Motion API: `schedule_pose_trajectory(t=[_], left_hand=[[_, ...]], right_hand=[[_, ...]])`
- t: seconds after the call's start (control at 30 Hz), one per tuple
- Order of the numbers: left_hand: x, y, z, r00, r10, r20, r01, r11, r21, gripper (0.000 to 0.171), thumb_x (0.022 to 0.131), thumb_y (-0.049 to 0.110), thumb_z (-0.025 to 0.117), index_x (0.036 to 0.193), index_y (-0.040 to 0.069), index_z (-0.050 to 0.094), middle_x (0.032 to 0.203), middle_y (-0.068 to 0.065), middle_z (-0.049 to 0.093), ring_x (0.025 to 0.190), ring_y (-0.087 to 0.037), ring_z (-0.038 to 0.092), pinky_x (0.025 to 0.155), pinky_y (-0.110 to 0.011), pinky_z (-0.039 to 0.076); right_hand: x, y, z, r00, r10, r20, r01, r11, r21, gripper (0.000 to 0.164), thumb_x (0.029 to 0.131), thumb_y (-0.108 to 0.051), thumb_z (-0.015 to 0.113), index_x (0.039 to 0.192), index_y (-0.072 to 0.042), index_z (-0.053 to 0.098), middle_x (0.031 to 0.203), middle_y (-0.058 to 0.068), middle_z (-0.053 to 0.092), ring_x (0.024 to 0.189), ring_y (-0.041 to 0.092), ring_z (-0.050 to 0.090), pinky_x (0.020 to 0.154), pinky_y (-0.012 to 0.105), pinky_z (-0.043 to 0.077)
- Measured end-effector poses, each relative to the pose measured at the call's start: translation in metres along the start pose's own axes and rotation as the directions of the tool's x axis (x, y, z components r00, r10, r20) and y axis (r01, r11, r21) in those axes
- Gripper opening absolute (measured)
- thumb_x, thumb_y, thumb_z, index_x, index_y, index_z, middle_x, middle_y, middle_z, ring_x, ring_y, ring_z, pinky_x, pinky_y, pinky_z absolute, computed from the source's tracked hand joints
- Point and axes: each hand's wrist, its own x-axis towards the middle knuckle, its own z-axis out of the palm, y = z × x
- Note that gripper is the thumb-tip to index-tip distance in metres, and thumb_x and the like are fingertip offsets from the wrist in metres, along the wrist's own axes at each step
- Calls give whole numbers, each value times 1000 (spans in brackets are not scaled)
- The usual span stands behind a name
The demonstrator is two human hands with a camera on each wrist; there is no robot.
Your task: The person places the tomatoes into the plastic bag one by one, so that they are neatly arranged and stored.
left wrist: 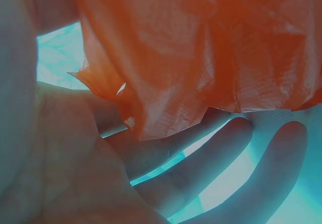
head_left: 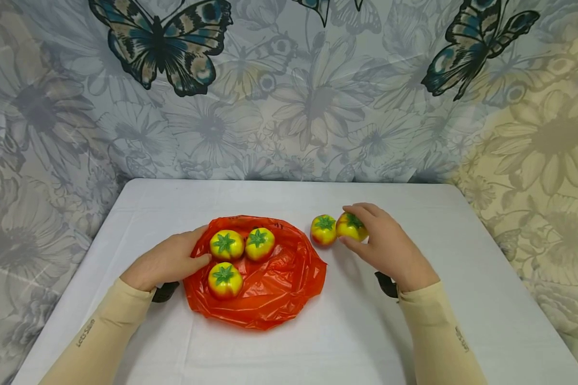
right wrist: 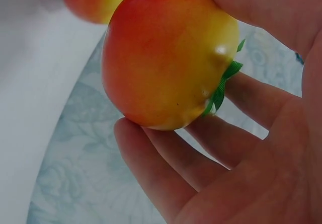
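A red plastic bag lies spread out on the white table. Three yellow-and-red toy tomatoes with green leafy tops rest on its left part: a left rear tomato, a right rear tomato and a front tomato. My left hand grips the bag's left edge, thumb on top and fingers beneath; the left wrist view has the crumpled red plastic above the fingers. To the right of the bag, my right hand holds another tomato between thumb and fingers. Beside that one stands a further tomato.
The white-covered table reaches back to a wall hanging printed with flowers and butterflies. Similar floral cloth hangs along both sides.
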Motion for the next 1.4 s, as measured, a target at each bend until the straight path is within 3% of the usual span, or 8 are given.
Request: schedule_pose_trajectory(t=[0.37, 0.9, 1.4], left_hand=[[3, 0, 1, 1000, 3, 5, -3, 1000, -4, 74, 103, 28, 64, 167, 3, 36, 154, -19, 63, 138, -39, 63, 114, -64, 51], [1, -1, 0, 1000, -5, 0, 5, 1000, -14, 73, 103, 26, 65, 166, 3, 38, 151, -17, 65, 135, -37, 65, 114, -63, 52], [2, -2, -2, 1000, -21, 13, 21, 1000, -19, 76, 103, 28, 65, 167, 2, 35, 155, -19, 61, 139, -38, 63, 115, -62, 51]], right_hand=[[-4, -25, 15, 996, -87, 14, 87, 996, -1, 65, 94, -29, 85, 151, -11, 60, 153, 13, 58, 139, 39, 58, 110, 58, 56], [-3, -89, 33, 973, -222, 60, 221, 975, 17, 66, 93, -36, 86, 152, -18, 62, 152, 7, 59, 138, 29, 61, 110, 49, 59], [-4, -131, 77, 905, -389, 170, 395, 919, 0, 61, 96, -36, 83, 150, -18, 62, 142, 5, 60, 127, 19, 63, 107, 35, 60]])
